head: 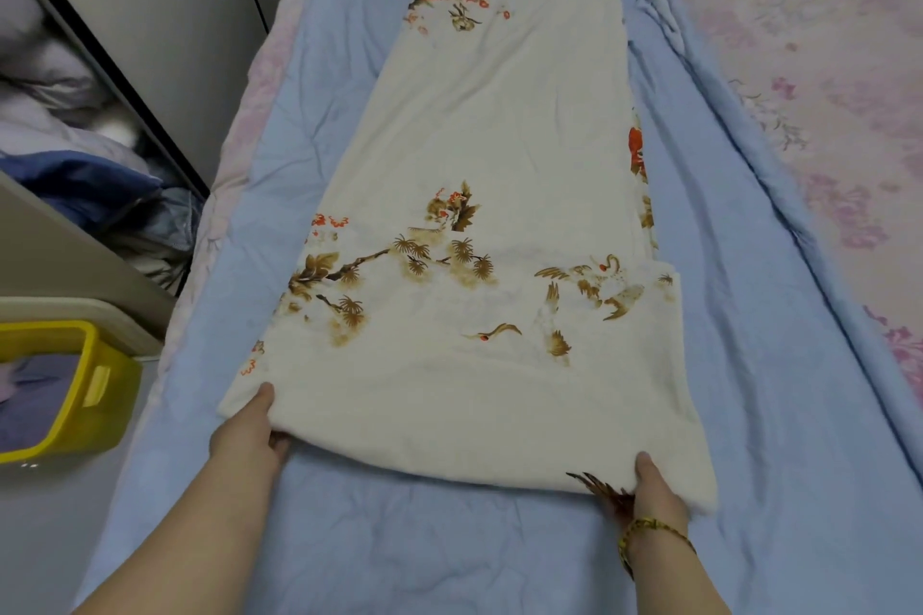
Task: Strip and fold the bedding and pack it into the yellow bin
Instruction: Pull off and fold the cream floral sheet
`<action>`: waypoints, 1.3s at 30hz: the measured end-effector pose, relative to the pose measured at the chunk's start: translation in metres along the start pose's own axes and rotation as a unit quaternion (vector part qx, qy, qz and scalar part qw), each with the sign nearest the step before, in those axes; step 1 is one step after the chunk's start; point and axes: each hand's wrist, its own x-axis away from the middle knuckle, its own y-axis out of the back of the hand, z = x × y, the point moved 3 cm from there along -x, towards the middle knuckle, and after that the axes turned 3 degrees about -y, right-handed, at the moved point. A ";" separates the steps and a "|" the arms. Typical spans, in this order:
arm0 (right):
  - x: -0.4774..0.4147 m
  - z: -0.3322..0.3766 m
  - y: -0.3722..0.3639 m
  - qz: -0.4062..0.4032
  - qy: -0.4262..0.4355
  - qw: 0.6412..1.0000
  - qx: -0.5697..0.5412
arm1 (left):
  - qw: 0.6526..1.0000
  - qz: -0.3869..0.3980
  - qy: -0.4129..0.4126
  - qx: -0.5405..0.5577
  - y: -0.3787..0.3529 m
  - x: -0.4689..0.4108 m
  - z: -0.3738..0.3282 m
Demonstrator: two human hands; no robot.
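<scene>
Blue quilt [449, 554] covers the bed through the middle of the frame and serves as a broad, soft table for folding. A pink floral cover [824, 65] runs along the right edge, and an open wardrobe [150, 15] fills the upper left.

On the quilt lies the cream printed sheet [479, 125], folded lengthwise into a long strip that reaches from the bottom centre towards the top of the frame. It lies flat and fairly smooth, which should keep the layers aligned for a fold across its length.

The left hand [249, 434] grips the near left corner, thumb on top. The right hand [657, 489], with a bracelet [649, 532] at the wrist, holds the near right edge the same way. The fingers are hidden under the cloth, so they probably close beneath it, pinching the layers together. With a hand at each side, the near end can lift level and travel up the strip without skewing.

Just beside the bed at lower left sits the yellow bin [107, 380], with purple-blue cloth [35, 395] inside and room above it. It is close enough for the finished bundle to go straight in.
</scene>
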 end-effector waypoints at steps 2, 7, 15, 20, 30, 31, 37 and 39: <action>0.007 0.003 0.006 0.005 0.048 0.999 0.024 | 0.999 0.024 -0.038 0.006 0.005 0.010 -0.006; 0.059 0.024 0.035 0.046 0.118 0.992 0.028 | 0.991 0.083 -0.099 0.038 0.046 0.048 -0.017; 0.164 0.039 0.118 0.098 0.190 0.977 -0.019 | 0.975 0.167 -0.099 0.109 0.115 0.140 -0.049; 0.208 0.005 0.193 0.099 0.186 0.975 -0.071 | 0.966 0.213 -0.088 0.116 0.195 0.167 -0.031; 0.239 -0.027 0.213 0.086 0.197 0.971 -0.108 | 0.965 0.218 -0.095 0.113 0.221 0.164 -0.030; 0.237 -0.020 0.205 0.090 0.199 0.970 -0.104 | 0.965 0.218 -0.099 0.111 0.212 0.161 -0.034; 0.203 0.023 0.154 0.082 0.189 0.975 -0.085 | 0.974 0.185 -0.111 0.073 0.145 0.141 -0.051; 0.187 0.038 0.134 0.070 0.181 0.980 -0.054 | 0.973 0.187 -0.115 0.065 0.115 0.138 -0.059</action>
